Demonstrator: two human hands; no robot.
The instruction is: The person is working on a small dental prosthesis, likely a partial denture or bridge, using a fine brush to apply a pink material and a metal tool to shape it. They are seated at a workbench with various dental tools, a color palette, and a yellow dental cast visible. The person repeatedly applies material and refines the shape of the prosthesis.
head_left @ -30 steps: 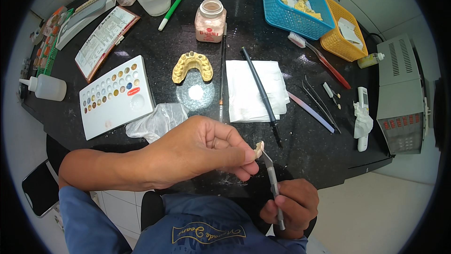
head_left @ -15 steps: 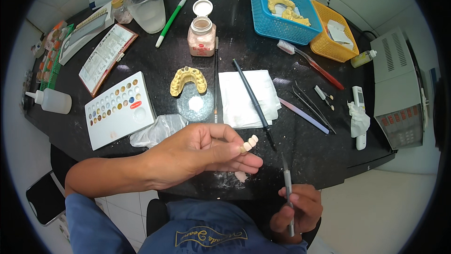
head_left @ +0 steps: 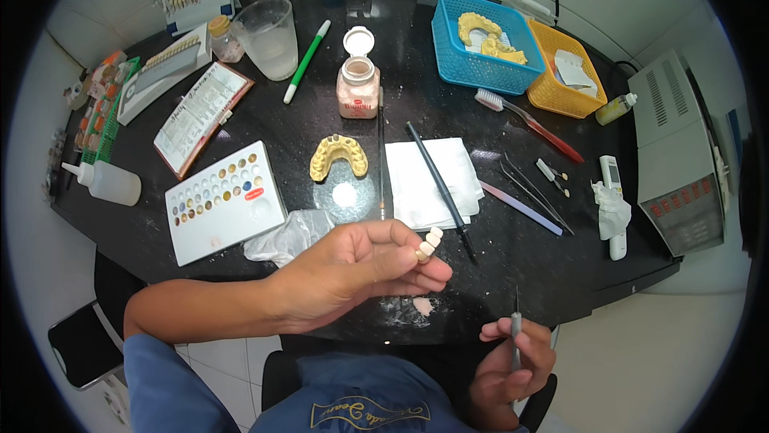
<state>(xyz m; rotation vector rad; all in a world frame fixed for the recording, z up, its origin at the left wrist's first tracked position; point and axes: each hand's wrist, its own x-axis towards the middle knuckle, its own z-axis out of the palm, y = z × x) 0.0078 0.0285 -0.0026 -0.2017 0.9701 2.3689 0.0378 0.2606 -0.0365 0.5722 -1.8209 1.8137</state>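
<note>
In my left hand (head_left: 372, 271), thumb and fingers pinch a dental bridge (head_left: 429, 242), a short row of tooth-coloured crowns. Its lower end is partly covered by the fingertips. At the lower right, my right hand (head_left: 517, 365) grips a thin-bladed carving knife (head_left: 517, 325) by its grey handle, with the blade pointing away from me and apart from the bridge. Pinkish powder (head_left: 423, 306) lies on the black worktop below my left hand. Beyond that hand, a yellow dental model (head_left: 339, 157) rests at the edge of a round glass slab (head_left: 346, 197).
A white shade palette (head_left: 228, 221) lies to the left, near a plastic bag (head_left: 292, 237). An open powder jar (head_left: 358, 100) stands beyond. A dark brush (head_left: 439, 181) crosses white tissue (head_left: 400, 197); tweezers (head_left: 535, 193) and a toothbrush (head_left: 545, 132) lie right. Baskets (head_left: 448, 64) stand behind.
My right hand has shifted right with the knife, whose blade now sits farther from the bridge and looks thinner. The whole view has shifted slightly. My left hand keeps its pinch.
</note>
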